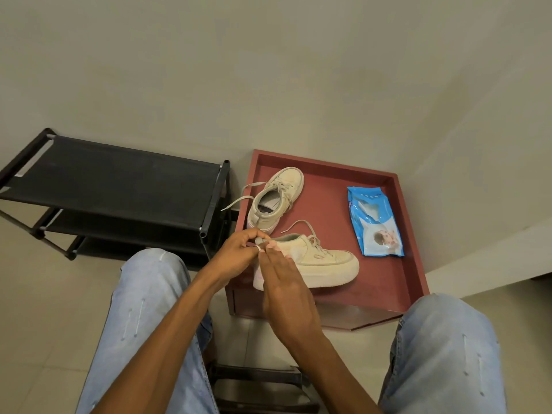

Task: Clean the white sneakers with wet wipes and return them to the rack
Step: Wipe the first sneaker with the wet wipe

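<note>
Two white sneakers lie on a red tray (pixel 385 294). The far sneaker (pixel 276 198) points away, with loose laces hanging over the tray's left rim. The near sneaker (pixel 322 261) stands with its toe to the right. Both my hands meet at its heel. My left hand (pixel 236 253) has its fingertips pinched together at the heel collar; what they pinch is too small to tell. My right hand (pixel 286 291) lies over the heel with its fingers straight and holds nothing. A blue wet wipes pack (pixel 375 222) lies flat on the tray's right side, apart from both hands.
A black shoe rack (pixel 119 186) with bare fabric shelves stands left of the tray, against the wall. My knees in light jeans frame the view at left (pixel 146 309) and right (pixel 445 348). A dark stool (pixel 257 383) is under me.
</note>
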The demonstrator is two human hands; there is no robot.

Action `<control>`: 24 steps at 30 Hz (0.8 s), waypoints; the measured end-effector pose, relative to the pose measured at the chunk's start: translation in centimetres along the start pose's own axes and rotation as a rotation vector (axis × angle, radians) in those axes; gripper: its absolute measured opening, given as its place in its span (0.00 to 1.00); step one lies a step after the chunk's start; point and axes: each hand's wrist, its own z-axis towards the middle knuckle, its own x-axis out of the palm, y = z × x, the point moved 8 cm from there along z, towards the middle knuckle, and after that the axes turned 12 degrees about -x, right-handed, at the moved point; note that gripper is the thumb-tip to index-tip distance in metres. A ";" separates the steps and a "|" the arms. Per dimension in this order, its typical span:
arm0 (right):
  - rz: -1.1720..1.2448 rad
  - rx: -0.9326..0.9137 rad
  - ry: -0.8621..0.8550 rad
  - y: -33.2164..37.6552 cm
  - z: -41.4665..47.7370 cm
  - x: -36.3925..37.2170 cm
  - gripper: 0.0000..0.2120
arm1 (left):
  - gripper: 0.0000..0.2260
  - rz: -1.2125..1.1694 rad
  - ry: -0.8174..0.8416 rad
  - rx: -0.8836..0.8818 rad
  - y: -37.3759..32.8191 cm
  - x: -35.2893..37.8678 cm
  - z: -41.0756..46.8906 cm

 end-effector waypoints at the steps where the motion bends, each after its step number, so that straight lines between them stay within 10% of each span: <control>1: -0.029 -0.002 -0.008 -0.3 -0.2 -0.1 0.31 | 0.05 -0.016 0.000 -0.012 0.0 0.0 0.0; 6: -0.049 0.232 -0.120 -3.6 -1.2 -1.5 0.07 | 0.01 -0.059 -0.004 -0.067 0.6 0.0 0.3; 13: 0.215 0.137 -0.049 -1.1 -1.3 -1.2 0.25 | 0.05 -0.034 -0.036 -0.052 0.3 -0.2 0.2; 24: -0.094 0.062 -0.086 -3.2 0.0 -1.8 0.19 | 0.02 -0.067 -0.024 -0.059 0.3 -0.1 0.1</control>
